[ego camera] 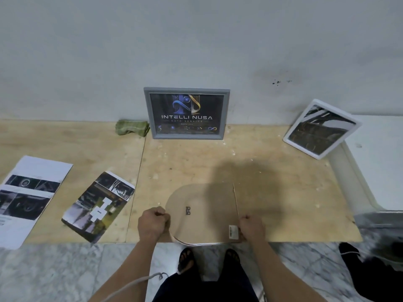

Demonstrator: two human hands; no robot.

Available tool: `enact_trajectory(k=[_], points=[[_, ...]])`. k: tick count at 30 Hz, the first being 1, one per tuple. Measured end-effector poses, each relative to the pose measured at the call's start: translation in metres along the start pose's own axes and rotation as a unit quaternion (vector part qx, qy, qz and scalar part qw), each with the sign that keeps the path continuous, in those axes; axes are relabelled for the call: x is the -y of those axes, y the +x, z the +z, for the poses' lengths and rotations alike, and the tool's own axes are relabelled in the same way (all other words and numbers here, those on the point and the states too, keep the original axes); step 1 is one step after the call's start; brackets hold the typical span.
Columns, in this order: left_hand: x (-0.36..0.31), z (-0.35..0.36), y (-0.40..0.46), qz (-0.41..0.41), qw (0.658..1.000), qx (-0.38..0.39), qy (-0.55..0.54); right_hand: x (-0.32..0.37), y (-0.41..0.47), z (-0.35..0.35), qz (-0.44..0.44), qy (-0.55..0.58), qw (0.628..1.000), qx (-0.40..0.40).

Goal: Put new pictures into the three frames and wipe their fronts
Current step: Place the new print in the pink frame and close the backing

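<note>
Gripping the face-down frame [202, 212] at both short ends, near edge of the wooden board [283, 192].
Left hand [152, 223] and right hand [250, 227] each curl onto its backing; long axis runs left-right, equally reachable; prints [98, 203] lie left.

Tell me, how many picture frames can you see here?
3. A grey frame stands against the wall, a white frame leans at the right, and a third frame lies back-up on the board, gripped by the left hand and right hand.
</note>
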State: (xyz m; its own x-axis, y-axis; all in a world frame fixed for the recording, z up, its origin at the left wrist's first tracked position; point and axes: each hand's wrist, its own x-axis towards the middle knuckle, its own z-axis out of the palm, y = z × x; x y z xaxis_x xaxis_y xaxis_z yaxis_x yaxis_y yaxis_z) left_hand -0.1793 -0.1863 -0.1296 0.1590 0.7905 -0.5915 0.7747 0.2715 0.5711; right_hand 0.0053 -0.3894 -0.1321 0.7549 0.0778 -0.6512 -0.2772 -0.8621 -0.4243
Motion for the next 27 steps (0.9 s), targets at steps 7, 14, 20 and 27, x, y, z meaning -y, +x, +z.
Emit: enact_trajectory(k=[7, 14, 20, 27], points=[[0.002, -0.008, 0.002, 0.018, 0.998, 0.021, 0.058, 0.004, -0.008, 0.003, 0.007, -0.044, 0.999, -0.015], [0.006, -0.008, 0.000, 0.044, 0.997, 0.033, 0.050, 0.004, -0.012, 0.005, 0.020, -0.029, 0.998, -0.043], [0.007, -0.008, 0.002, 0.028, 0.998, 0.053, 0.034, 0.004, -0.009, 0.007, 0.031, -0.022, 0.998, -0.047], [0.012, -0.005, 0.007, 0.010, 0.997, 0.068, -0.041, 0.010, -0.006, 0.003, 0.049, 0.004, 0.999, 0.005]])
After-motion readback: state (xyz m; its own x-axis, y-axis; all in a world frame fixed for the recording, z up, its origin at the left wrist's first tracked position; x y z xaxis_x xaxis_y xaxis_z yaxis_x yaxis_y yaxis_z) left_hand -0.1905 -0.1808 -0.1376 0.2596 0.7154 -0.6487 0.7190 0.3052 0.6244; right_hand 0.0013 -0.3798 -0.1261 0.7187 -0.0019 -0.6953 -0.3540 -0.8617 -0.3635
